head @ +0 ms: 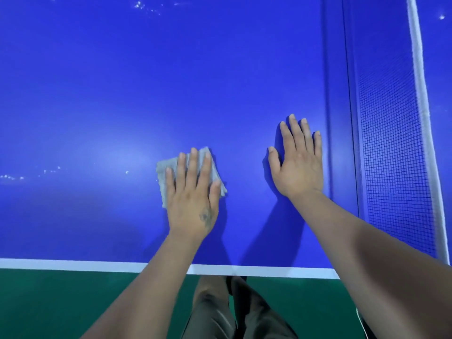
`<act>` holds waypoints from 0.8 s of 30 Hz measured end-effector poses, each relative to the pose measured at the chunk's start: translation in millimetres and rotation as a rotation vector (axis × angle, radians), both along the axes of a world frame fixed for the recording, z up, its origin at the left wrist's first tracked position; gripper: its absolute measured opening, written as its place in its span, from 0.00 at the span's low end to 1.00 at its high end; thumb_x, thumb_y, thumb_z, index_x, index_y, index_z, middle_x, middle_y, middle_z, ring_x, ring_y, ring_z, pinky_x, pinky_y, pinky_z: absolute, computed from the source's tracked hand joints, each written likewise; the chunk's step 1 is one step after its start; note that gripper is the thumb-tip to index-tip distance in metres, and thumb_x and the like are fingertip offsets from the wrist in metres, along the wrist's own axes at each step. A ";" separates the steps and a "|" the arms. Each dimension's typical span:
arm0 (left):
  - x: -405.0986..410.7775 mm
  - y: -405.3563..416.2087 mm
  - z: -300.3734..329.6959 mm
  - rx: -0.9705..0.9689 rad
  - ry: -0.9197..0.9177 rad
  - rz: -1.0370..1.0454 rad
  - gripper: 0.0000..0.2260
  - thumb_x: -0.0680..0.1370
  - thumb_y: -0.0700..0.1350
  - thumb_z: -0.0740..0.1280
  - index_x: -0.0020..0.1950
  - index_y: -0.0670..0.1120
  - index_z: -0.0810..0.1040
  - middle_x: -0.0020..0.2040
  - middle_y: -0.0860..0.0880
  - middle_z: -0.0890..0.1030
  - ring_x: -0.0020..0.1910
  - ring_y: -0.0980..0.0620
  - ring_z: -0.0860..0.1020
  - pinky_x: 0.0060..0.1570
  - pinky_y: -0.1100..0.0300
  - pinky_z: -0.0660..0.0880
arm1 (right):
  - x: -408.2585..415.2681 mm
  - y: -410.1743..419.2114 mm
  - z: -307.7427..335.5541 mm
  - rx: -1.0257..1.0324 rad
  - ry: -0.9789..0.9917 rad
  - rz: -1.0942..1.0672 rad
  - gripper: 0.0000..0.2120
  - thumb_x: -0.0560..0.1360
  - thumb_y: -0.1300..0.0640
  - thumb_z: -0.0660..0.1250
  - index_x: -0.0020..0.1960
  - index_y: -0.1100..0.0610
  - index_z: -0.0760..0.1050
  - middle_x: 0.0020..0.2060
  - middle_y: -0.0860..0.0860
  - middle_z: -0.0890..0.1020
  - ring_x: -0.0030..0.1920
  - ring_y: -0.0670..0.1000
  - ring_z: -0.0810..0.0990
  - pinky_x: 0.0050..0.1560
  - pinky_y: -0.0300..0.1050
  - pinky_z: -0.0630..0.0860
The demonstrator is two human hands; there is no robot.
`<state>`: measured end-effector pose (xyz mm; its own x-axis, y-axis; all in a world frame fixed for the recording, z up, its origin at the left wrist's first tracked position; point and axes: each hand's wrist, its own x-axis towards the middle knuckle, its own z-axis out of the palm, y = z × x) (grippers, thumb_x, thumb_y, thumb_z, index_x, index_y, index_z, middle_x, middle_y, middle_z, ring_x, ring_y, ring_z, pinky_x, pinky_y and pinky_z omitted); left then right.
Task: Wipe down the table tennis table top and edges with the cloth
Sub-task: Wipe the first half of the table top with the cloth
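Head view, steeply down, close over table (97, 81) edge.

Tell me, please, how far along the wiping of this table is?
Nothing shows clearly as finished. In hand: the left hand presses the cloth flat on the blue table top; the right hand rests beside it. Left: white specks and the white edge line.

cloth (168, 168) on table (97, 94) | under left hand (193, 199) | net (396, 143) right
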<state>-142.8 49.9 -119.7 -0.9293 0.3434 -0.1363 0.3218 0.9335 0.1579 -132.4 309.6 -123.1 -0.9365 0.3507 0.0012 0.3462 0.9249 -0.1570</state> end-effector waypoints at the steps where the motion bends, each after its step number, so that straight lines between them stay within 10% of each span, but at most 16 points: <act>1: -12.6 6.4 -1.3 0.017 0.010 0.026 0.28 0.89 0.58 0.45 0.88 0.51 0.48 0.88 0.48 0.50 0.87 0.44 0.46 0.83 0.38 0.48 | -0.2 0.0 -0.1 0.001 0.003 -0.001 0.32 0.87 0.41 0.50 0.87 0.54 0.57 0.87 0.50 0.54 0.87 0.54 0.48 0.85 0.63 0.47; 12: 34.4 87.2 1.7 0.092 0.008 -0.220 0.28 0.89 0.56 0.46 0.88 0.48 0.48 0.88 0.46 0.47 0.87 0.43 0.43 0.83 0.37 0.48 | -0.7 -1.7 -1.8 0.000 0.051 -0.012 0.31 0.86 0.41 0.52 0.86 0.53 0.60 0.87 0.50 0.57 0.87 0.54 0.50 0.85 0.63 0.48; 24: 72.5 -16.7 8.3 0.059 -0.012 -0.199 0.28 0.88 0.54 0.55 0.88 0.50 0.55 0.88 0.48 0.53 0.87 0.45 0.50 0.82 0.35 0.55 | 0.4 -0.8 -3.1 0.003 0.063 -0.013 0.31 0.87 0.41 0.53 0.86 0.53 0.61 0.86 0.49 0.57 0.87 0.53 0.50 0.86 0.61 0.47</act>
<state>-70.2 33.2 -111.4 -0.8406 0.5279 -0.1209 0.4970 0.8407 0.2151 -132.0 308.8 -126.2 -0.9298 0.3628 0.0611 0.3477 0.9208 -0.1765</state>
